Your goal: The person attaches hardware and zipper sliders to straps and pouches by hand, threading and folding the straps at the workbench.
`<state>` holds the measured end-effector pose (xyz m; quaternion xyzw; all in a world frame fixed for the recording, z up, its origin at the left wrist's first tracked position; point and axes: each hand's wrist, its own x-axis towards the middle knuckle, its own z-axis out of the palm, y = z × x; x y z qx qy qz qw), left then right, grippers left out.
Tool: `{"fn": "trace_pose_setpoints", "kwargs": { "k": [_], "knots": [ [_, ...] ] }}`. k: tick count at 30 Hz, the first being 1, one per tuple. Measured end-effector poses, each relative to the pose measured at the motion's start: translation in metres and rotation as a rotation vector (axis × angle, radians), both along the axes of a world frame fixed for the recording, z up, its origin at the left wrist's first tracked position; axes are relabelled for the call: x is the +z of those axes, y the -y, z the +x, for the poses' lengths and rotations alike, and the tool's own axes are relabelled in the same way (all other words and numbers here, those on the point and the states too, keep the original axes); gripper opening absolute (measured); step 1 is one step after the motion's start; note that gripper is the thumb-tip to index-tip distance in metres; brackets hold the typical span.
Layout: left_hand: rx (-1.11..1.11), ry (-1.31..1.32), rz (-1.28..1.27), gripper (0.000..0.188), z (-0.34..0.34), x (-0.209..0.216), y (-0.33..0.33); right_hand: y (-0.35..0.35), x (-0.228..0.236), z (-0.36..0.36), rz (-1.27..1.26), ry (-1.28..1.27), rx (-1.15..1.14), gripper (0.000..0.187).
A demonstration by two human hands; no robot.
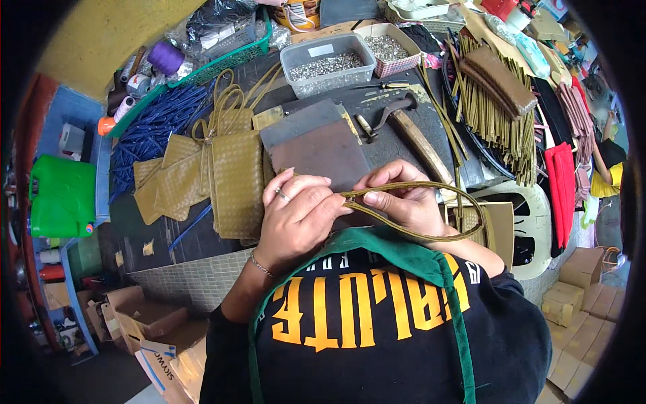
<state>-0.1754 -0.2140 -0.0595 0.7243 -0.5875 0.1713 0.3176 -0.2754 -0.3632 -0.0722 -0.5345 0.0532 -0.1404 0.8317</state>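
Observation:
A narrow olive-brown strap (441,185) is bent into a long loop that swings out to the right over my right wrist. Its two ends meet at a small metal piece, partly hidden by my fingertips. My left hand (296,215), wearing a ring and bracelet, pinches the ends from the left. Thumb and fingers of my right hand (407,205) close on the strap just beside that joint. Beyond my hands lies a brown slab (319,151) on the dark bench. Woven olive pouches (237,182) with looped straps lie left of my left hand.
A hammer (420,145) rests right of the slab. Farther back stand a clear tub of small metal parts (328,66) and a checkered box (389,50). Blue strips (158,128) pile up at left, olive strips (494,118) at right. A white plastic chair (535,249) is at right.

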Motion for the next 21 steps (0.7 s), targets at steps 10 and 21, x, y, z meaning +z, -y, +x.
{"fn": "trace_pose_setpoints", "kwargs": {
  "k": [10, 21],
  "knots": [
    [-0.067, -0.043, -0.098, 0.019, 0.005, -0.011, 0.004, -0.001, -0.001, -0.001, -0.235, 0.091, -0.057, 0.008],
    [0.036, -0.194, 0.023, 0.021, -0.003, -0.004, 0.004, 0.003, 0.002, -0.002, -0.291, 0.117, 0.048, 0.008]
  ]
}}
